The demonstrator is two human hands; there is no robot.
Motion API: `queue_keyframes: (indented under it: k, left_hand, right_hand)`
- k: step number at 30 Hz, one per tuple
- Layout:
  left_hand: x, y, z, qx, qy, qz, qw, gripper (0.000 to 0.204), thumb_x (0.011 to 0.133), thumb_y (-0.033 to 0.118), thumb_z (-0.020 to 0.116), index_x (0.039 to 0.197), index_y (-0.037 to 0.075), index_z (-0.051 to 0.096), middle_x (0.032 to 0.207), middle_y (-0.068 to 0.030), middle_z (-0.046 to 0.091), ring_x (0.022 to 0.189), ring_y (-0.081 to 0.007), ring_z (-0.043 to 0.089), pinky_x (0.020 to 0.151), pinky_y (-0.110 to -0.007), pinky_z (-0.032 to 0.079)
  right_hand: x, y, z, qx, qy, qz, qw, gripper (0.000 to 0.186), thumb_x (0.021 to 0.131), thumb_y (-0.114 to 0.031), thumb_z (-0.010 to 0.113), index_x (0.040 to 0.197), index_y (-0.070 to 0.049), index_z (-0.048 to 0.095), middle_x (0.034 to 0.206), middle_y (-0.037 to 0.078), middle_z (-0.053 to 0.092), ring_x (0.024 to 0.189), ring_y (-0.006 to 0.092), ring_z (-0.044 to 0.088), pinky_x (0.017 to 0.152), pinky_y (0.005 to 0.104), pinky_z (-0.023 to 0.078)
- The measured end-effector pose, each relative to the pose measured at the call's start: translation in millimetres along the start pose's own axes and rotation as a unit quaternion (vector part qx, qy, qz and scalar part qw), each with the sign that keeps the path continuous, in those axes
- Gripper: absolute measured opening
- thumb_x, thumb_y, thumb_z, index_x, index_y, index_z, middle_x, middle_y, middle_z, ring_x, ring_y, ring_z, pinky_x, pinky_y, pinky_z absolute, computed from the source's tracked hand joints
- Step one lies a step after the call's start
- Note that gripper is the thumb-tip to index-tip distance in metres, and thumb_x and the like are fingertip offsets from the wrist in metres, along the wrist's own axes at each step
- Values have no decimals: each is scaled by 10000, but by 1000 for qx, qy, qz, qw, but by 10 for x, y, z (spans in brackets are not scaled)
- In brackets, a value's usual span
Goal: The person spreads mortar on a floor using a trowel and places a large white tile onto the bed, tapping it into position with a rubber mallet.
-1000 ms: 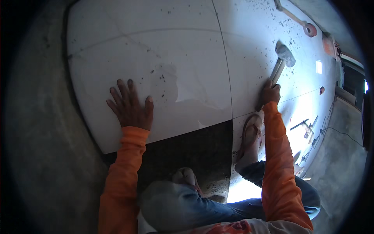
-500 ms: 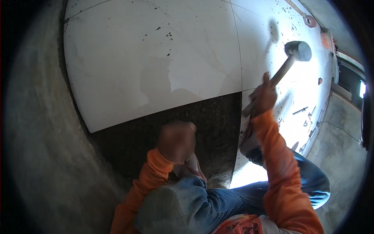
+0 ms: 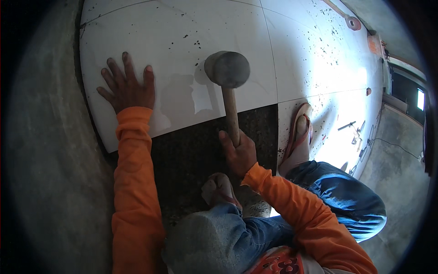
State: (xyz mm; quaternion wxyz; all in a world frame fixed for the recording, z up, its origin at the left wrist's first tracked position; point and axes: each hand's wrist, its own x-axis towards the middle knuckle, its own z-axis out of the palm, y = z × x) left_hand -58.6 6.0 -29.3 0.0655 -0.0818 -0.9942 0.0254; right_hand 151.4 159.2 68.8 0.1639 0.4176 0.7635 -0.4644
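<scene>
My left hand point(image 3: 130, 89) lies flat with its fingers spread on a large white floor tile point(image 3: 182, 59), close to the tile's left edge. My right hand point(image 3: 242, 155) is wrapped round the wooden handle of a rubber mallet point(image 3: 232, 68). The mallet's dark, round head is over the white tile, with its shadow beside it; whether it touches the tile I cannot tell. Below the tile's near edge lies a strip of dark, rough ground point(image 3: 182, 155), and my right hand is above it.
A bare grey wall point(image 3: 45, 137) runs along the left. My sandalled feet rest on the dark ground and on the right-hand tiles point(image 3: 292, 132). Dark crumbs dot the tiles. Tools and a cable point(image 3: 397, 145) lie at the right; a roll of tape point(image 3: 353, 23) and an orange container point(image 3: 374, 44) stand farther back.
My left hand has moved forward and left from above the dark ground onto the tile. My right hand has swung the mallet leftward from the right-hand tiles to over the large tile.
</scene>
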Motion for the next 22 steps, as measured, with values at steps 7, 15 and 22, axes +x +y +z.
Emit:
queue_keyframes:
  k: [7,15,22]
  left_hand:
    - [16,-54,-43,-9,-6,-13,1000,676,892,588,337,1450,217,242,1505,-147,190,1393,-355,144,1064,-623,120]
    - [673,-401,-152,-61,7,-56,997,762,851,582,433,1443,131,268,1503,-157,211,1394,-338,159,1100,-540,132]
    - [892,-688,-68,-158,-24,-97,982,751,839,535,465,1447,151,250,1519,-152,154,1406,-353,84,1106,-557,125]
  right_hand:
    - [230,-22,-39,-72,-7,-35,997,425,902,-422,530,819,-6,514,658,209,574,659,429,583,584,446,451]
    - [290,-1012,-163,-42,-64,-206,976,336,922,-317,489,956,14,533,730,209,602,667,418,586,609,425,467]
    - [637,-2370,-311,162,-192,-251,935,471,906,-422,517,1143,-15,514,767,131,641,652,280,609,637,358,477]
